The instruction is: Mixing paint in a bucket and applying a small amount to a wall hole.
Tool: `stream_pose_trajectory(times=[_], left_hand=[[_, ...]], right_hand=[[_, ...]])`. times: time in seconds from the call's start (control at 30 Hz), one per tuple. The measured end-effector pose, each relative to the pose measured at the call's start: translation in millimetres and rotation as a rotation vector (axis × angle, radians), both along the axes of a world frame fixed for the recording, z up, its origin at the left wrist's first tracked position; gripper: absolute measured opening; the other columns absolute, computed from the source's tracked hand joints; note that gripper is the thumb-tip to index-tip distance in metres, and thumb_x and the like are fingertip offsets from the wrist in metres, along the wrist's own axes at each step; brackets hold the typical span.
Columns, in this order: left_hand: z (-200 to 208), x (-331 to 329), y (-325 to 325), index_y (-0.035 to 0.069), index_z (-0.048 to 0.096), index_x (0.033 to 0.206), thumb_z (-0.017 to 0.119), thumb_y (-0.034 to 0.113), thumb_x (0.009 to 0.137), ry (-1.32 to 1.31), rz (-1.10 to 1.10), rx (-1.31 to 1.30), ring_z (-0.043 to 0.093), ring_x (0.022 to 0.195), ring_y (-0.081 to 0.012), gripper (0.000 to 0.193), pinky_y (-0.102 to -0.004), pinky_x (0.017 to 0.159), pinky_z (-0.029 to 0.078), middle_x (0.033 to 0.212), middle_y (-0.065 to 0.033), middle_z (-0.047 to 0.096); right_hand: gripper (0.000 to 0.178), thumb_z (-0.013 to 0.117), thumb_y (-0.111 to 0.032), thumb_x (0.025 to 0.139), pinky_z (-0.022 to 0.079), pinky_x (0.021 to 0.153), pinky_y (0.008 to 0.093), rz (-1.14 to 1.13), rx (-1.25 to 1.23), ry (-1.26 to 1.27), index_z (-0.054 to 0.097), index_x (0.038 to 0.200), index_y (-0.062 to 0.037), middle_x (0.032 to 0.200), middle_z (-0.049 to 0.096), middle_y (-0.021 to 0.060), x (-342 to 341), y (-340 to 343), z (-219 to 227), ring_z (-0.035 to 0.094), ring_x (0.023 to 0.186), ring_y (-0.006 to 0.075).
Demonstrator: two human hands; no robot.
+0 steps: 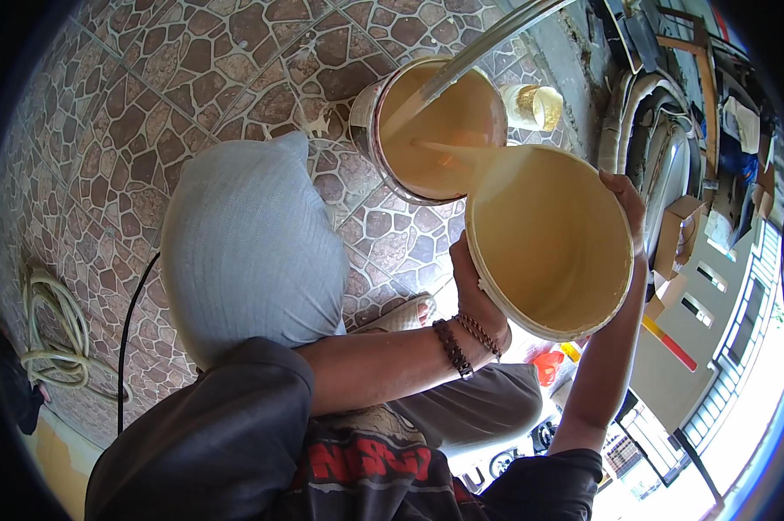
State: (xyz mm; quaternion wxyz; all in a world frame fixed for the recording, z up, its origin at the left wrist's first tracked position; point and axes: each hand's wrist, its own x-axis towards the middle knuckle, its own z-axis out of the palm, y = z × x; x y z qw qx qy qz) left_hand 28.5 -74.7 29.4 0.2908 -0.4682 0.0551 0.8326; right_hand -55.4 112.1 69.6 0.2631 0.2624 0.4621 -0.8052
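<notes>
Tilted bucket (583, 208) between left grip (479, 291) and right grip (630, 208), liquid (454, 161) streaming into pail (365, 122)

Smooth plastic bucket (552, 247), glossy liquid (453, 117)

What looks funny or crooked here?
The pale bucket is tipped over, but the left hand and right hand grip it and tan liquid streams into the lower bucket, so it looks like pouring, not an accident. Odder is the long bar poking out, all slanted.
</notes>
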Motion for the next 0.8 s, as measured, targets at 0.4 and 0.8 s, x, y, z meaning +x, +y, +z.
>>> stream_pose_trajectory(times=[0.4, 0.8], left_hand=[[0.5, 1.4, 1.3, 0.014, 0.050, 0.107, 0.035, 0.047, 0.092, -0.026, 0.030, 0.020, 0.055, 0.098, -0.0111, 0.040, -0.0301, 0.086, 0.045, 0.103, 0.0020, 0.056], [1.1, 1.7, 0.9, 0.008, 0.051, 0.111, 0.034, 0.038, 0.096, -0.041, 0.047, -0.030, 0.055, 0.096, -0.0082, 0.037, -0.0245, 0.083, 0.046, 0.102, 0.0003, 0.056]], right_hand=[[0.032, 0.036, -0.019, 0.094, 0.051, 0.072, 0.0261, 0.007, 0.046, -0.052, 0.056, 0.103, 0.0042, 0.091, 0.064, 0.0121, -1.7, 3.8, 0.3, 0.063, 0.079, 0.0157], [0.032, 0.038, -0.022, 0.091, 0.051, 0.070, 0.0291, -0.095, 0.096, -0.035, 0.058, 0.100, 0.0022, 0.089, 0.065, 0.0124, 4.3, -5.3, -1.7, 0.064, 0.075, 0.0191]])
